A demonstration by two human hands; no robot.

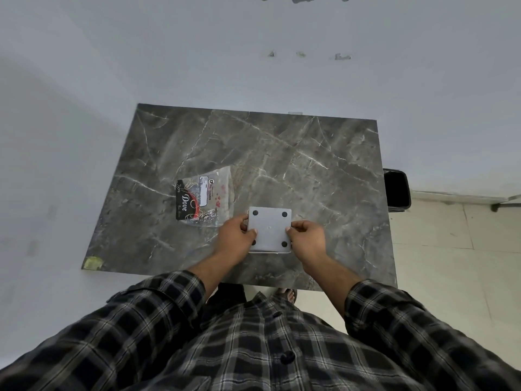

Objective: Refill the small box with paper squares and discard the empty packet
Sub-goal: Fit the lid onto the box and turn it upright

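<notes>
A small grey square box (269, 227) sits upside down near the front of the marble table (324, 170), its flat base with black round feet facing up. My left hand (235, 235) grips its left edge and my right hand (306, 237) grips its right edge. Just left of the box lies a clear plastic packet (207, 197) with a black "Dove" label and red print; it looks flat and crumpled. Its near corner lies close to my left hand. No paper squares show.
A black bin (397, 190) stands on the floor off the table's right edge. A yellowish sticker (92, 263) marks the table's front left corner. White walls run behind and to the left. Pale floor tiles lie to the right.
</notes>
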